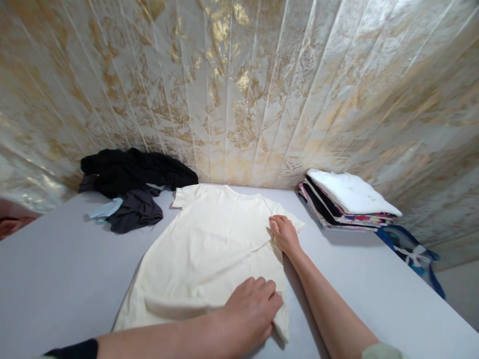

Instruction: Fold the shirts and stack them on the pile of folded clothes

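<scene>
A cream short-sleeved T-shirt (pixel 209 239) lies spread on the white table, its neckline toward the wall and its hem toward me. My left hand (pixel 254 309) reaches across to the lower right edge of the shirt, fingers curled around the fabric near the hem. Farther up the same side, my right hand (pixel 283 233) pinches the shirt's edge just below the right sleeve. Slight creases run through the cloth between the two hands. The left fingertips are partly hidden behind the hand.
At the back right stands a stack of folded clothes (pixel 352 194) with a white garment on top. Beside it, a blue-trimmed clear bag (pixel 411 254) hangs over the table edge. Crumpled black clothing (pixel 138 169) and a dark grey garment (pixel 134 212) lie at the back left.
</scene>
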